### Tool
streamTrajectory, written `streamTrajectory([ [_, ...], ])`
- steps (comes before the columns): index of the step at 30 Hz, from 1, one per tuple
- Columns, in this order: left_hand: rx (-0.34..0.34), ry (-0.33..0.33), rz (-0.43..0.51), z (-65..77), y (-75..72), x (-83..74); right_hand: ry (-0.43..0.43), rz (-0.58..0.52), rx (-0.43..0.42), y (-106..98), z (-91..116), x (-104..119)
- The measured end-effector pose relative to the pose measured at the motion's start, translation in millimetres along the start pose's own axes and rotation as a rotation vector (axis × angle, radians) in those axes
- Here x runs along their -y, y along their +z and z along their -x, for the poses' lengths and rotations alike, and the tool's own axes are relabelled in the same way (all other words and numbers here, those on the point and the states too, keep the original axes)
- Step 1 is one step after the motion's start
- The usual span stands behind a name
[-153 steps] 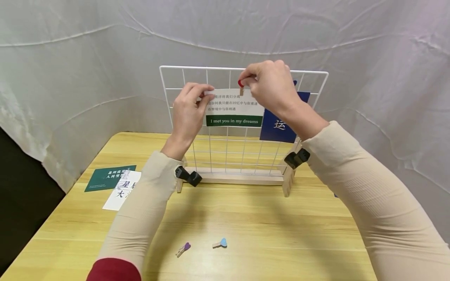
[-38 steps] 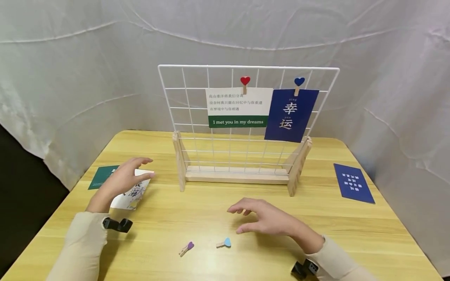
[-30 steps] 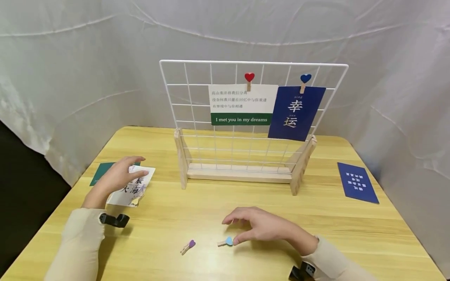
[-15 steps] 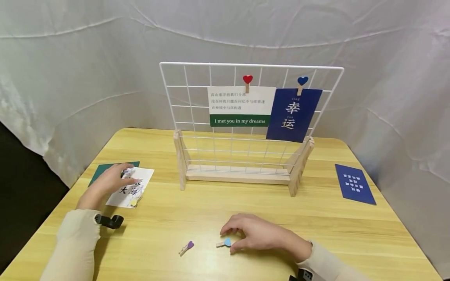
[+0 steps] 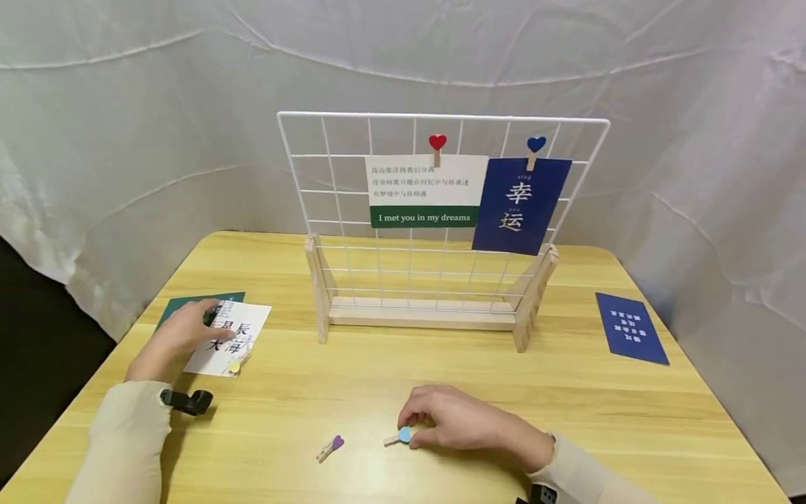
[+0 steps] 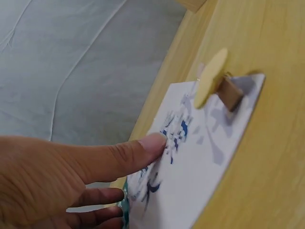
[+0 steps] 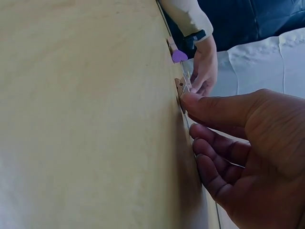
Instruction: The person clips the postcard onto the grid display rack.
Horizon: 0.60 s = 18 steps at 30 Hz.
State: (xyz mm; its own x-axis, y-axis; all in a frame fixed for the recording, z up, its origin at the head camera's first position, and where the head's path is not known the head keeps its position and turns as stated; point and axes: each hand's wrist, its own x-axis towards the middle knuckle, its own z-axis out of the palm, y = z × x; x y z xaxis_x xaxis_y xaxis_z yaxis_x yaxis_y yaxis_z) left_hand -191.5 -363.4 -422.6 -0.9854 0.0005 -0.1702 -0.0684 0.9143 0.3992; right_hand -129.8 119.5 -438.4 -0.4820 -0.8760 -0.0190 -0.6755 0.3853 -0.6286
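Right hand (image 5: 458, 418): thumb and forefinger nearly closed, pinching the heart end of the light-blue clip (image 5: 404, 435), which is low at the near middle of the counter (image 5: 302, 392); its wooden end points left. Other fingers loosely bent.

Left hand (image 5: 179, 332): half spread, thumb straight over the loose white card (image 5: 208, 362), fingers by the green card (image 5: 234, 297) partly under it. Firm hold on either card: cannot tell. Yellow clip (image 5: 235, 367) at the white card's near right corner.

Purple clip (image 5: 330, 448): just left of the light-blue one, not touched.

Farther off: white wire grid (image 5: 343, 113) on a wooden stand (image 5: 422, 314). Hanging from it, a white-and-green card (image 5: 428, 192) under a red clip (image 5: 437, 143) and, to its right, a blue card (image 5: 522, 208) under a dark-blue clip (image 5: 536, 145).

Far right: second blue card (image 5: 632, 327), flat.

Behind: pale curtain (image 5: 189, 140).
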Motion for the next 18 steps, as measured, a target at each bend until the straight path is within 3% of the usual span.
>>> streamTrajectory([
  [3, -0.009, -0.002, -0.007, 0.9, -0.8, 0.3, 0.005, 0.007, 0.002, -0.4, 0.0, 0.8],
  [10, 0.003, -0.086, -0.024, 1.1, -1.1, -5.0, 0.024, 0.001, -0.002, -1.1, -0.3, 0.8],
  [18, -0.013, -0.152, 0.061, 2.1, 4.5, -6.6, 0.032, 0.006, -0.003, -0.7, 0.3, 2.7],
])
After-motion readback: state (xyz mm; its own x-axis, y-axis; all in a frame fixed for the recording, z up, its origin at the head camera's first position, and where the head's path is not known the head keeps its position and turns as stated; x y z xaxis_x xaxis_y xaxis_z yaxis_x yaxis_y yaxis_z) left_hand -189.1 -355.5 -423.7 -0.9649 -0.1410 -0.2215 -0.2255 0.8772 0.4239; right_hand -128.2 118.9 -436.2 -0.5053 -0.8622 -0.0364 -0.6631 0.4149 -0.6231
